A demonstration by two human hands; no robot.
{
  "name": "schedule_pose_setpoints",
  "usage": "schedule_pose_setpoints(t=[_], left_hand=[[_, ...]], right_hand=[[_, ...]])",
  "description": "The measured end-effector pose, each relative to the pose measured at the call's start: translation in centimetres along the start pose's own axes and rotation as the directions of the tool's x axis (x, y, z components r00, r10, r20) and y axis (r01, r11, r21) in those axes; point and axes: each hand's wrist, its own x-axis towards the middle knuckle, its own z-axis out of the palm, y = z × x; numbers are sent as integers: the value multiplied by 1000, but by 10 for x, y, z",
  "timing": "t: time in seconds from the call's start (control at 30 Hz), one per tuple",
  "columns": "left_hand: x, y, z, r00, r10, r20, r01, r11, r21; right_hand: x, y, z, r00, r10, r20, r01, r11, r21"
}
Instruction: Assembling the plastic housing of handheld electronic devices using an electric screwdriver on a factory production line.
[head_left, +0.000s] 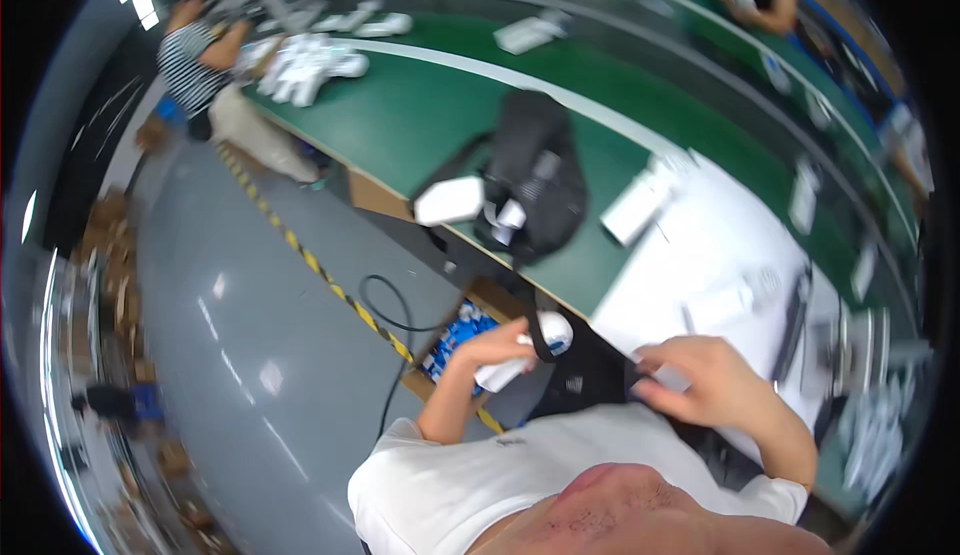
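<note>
While both hands work below the bench [430, 125], nothing's finished.
Left hand [497, 345] grips a white part [505, 370]; right hand [705, 380], three o'clock, pinches a small piece [668, 378].

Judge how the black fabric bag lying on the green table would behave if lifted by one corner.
The black fabric bag looks slumped and creased, so it would probably sag rather than hold shape. White items sit at its opening and might slide out. It seems unlikely to roll, lying flat on the green table.

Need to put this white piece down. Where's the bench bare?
Bare green bench top lies between the black bag and the far white pile. The white sheet by the right hand is crowded with small items.
</note>
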Motion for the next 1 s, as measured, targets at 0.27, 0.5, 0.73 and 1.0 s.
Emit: schedule_pose_setpoints(t=[0.27,0.5,0.73,1.0], left_hand=[[-21,-61,-22,682,-195,-705,730,243,639],[-44,19,62,862,-323,391,105,867,487],[37,181,93,803,455,-386,-322,875,362],[210,205,24,734,472,-489,293,430,854]], right_hand=[[-194,17,36,119,635,-763,-610,653,449],[-262,44,16,-86,494,-865,-787,498,363],[-198,110,-6,214,529,-821,-903,429,41],[-209,161,-25,410,636,-654,-752,642,152]])
